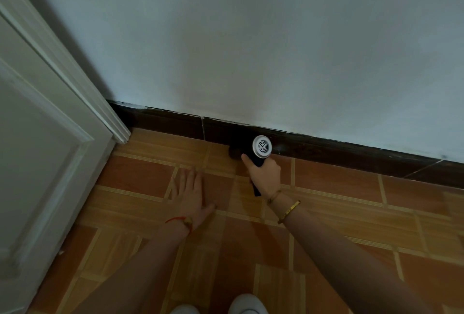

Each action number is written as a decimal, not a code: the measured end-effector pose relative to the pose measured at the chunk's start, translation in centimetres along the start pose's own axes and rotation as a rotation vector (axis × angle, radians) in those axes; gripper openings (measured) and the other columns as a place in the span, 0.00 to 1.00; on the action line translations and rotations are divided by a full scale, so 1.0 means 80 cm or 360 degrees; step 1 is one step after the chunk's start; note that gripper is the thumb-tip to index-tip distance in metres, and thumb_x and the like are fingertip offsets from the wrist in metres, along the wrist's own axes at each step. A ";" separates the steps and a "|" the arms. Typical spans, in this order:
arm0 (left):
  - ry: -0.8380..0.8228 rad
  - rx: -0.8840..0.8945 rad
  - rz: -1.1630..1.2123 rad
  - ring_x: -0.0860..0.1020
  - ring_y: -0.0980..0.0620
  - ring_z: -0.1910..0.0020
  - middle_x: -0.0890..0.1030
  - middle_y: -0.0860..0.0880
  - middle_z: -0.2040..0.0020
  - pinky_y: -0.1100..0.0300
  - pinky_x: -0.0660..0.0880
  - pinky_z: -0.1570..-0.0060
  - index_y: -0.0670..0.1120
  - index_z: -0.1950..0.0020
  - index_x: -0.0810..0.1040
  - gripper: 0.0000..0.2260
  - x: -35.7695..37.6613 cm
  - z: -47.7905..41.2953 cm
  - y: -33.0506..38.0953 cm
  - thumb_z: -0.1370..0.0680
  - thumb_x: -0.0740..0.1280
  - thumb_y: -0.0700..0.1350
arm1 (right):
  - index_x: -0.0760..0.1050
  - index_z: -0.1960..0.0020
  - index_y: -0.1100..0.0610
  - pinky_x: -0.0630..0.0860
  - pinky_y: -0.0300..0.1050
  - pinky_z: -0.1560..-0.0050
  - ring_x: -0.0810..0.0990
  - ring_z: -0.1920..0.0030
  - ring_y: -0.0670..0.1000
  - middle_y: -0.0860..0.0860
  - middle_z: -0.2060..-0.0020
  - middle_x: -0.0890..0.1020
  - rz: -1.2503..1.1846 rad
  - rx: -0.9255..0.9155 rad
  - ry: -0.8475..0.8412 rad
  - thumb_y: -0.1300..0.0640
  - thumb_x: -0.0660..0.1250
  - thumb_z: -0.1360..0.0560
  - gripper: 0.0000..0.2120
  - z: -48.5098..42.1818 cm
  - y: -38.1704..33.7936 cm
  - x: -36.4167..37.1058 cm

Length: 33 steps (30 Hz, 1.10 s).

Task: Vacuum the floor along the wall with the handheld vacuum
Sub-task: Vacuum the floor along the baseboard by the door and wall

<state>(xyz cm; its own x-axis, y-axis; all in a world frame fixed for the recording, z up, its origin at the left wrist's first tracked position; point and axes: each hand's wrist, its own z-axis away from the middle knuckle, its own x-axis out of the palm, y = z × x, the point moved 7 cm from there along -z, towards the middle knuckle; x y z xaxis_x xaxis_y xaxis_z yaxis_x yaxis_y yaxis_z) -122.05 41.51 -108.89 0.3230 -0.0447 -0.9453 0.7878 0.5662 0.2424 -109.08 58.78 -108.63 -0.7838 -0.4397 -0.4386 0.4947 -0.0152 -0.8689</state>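
Observation:
A small black handheld vacuum (261,149) with a round white vented end cap sits low at the foot of the wall. Its dark nozzle points left along the dark skirting board (326,149) and touches the floor there. My right hand (265,175) grips its black handle from below, thumb stretched toward the nozzle. My left hand (192,193) lies flat on the orange tiled floor (339,203), fingers spread, a short way left of the vacuum. The nozzle tip is lost in shadow against the skirting.
A pale painted wall (251,37) fills the upper view. A white panelled door and its frame (50,137) stand at the left, meeting the skirting in the corner. Two white shoe tips (247,305) show at the bottom edge.

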 end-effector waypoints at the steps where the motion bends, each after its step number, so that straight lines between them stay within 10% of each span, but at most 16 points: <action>1: 0.0003 -0.0002 0.0018 0.41 0.43 0.22 0.47 0.45 0.20 0.43 0.38 0.25 0.47 0.20 0.47 0.41 0.000 -0.001 0.000 0.24 0.62 0.62 | 0.79 0.49 0.62 0.76 0.43 0.56 0.82 0.57 0.56 0.55 0.62 0.81 -0.0011 0.0004 0.0008 0.46 0.72 0.25 0.18 0.000 0.000 -0.003; 12: -0.0068 0.0067 -0.0006 0.40 0.43 0.22 0.45 0.43 0.20 0.41 0.38 0.25 0.43 0.21 0.43 0.43 0.013 -0.015 0.018 0.24 0.64 0.61 | 0.70 0.64 0.47 0.75 0.39 0.62 0.76 0.71 0.43 0.45 0.73 0.76 0.0060 -0.0062 -0.0386 0.49 0.71 0.24 0.13 0.037 -0.008 0.017; 24: -0.0073 0.0033 -0.0057 0.40 0.44 0.22 0.43 0.44 0.20 0.42 0.38 0.25 0.43 0.21 0.45 0.43 0.016 -0.026 0.015 0.24 0.61 0.64 | 0.80 0.47 0.61 0.81 0.49 0.54 0.81 0.60 0.53 0.55 0.60 0.84 -0.0089 -0.0003 0.0003 0.47 0.72 0.25 0.17 0.001 0.007 -0.023; 33: -0.0062 0.0078 -0.0001 0.40 0.44 0.22 0.44 0.44 0.20 0.42 0.38 0.25 0.44 0.21 0.47 0.44 0.025 -0.030 0.033 0.26 0.64 0.64 | 0.74 0.60 0.50 0.80 0.47 0.56 0.78 0.68 0.47 0.46 0.70 0.78 -0.0029 -0.0020 -0.0190 0.48 0.71 0.25 0.10 0.014 0.006 -0.017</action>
<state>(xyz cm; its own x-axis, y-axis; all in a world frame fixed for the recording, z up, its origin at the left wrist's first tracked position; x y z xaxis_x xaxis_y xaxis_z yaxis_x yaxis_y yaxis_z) -120.59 44.88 -110.63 0.3417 -0.0778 -0.9366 0.8126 0.5251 0.2529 -107.34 58.39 -108.15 -0.7421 -0.5431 -0.3929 0.4754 -0.0131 -0.8797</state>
